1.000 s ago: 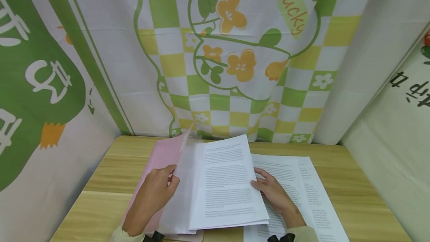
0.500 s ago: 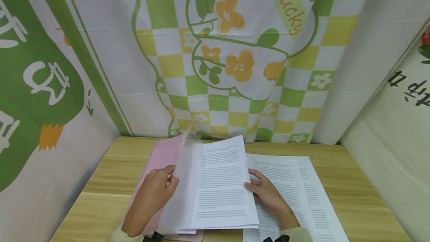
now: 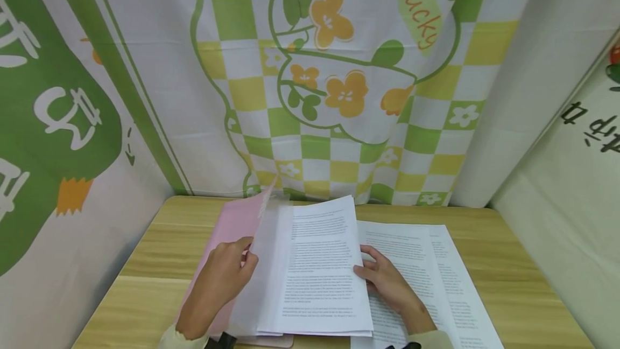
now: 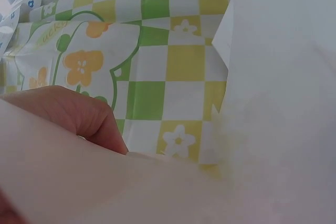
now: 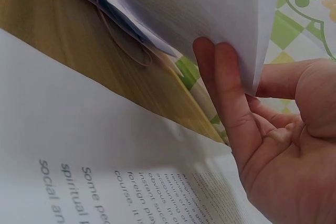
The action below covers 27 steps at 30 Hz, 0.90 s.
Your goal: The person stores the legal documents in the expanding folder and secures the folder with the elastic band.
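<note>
A pink folder (image 3: 236, 220) with a translucent inner sleeve (image 3: 259, 290) lies spread on the table. My left hand (image 3: 224, 274) pinches the raised edge of its cover between thumb and fingers; in the left wrist view the pale cover (image 4: 105, 182) hides part of that hand. Printed sheets (image 3: 322, 268) stand partly in the sleeve, their right side lifted. At that right edge my right hand (image 3: 389, 280) pinches them, thumb on one face and fingers on the other, as the right wrist view shows with the sheets (image 5: 231, 9).
More printed pages (image 3: 448, 279) lie overlapping on the wooden table (image 3: 508, 263), beneath and beside my right hand. A checkered curtain (image 3: 319, 149) hangs behind the table's far edge. White printed cloth walls (image 3: 571, 220) close in both sides.
With the sheets in its grip, my right hand has shifted left toward the folder. A page with a different text layout now faces up. My left hand keeps its place on the cover.
</note>
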### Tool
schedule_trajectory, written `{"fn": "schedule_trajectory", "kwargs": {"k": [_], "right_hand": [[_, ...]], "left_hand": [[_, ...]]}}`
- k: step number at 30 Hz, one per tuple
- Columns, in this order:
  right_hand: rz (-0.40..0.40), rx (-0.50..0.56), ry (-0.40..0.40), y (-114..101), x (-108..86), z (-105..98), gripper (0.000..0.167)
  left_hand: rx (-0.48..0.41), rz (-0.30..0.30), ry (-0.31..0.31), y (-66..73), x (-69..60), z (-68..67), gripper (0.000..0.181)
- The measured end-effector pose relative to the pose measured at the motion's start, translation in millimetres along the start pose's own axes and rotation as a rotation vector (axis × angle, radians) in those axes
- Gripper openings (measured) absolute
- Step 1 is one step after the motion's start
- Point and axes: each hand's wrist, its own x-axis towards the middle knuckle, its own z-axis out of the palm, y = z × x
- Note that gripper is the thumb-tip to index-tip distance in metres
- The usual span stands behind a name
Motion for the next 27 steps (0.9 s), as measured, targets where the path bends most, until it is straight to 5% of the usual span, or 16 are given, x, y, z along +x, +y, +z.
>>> {"fn": "schedule_trajectory", "kwargs": {"k": [15, 27], "right_hand": [[-0.004, -0.009, -0.041, 2.4, -2.9, 3.7, 0.065], [-0.023, 0.0, 0.029, 4.9, 4.8, 7.8, 0.063]], "left_hand": [[-0.013, -0.035, -0.027, 0.9, -1.8, 0.3, 0.014], [-0.014, -0.027, -0.027, 0.8, -1.9, -0.4, 0.018]]}}
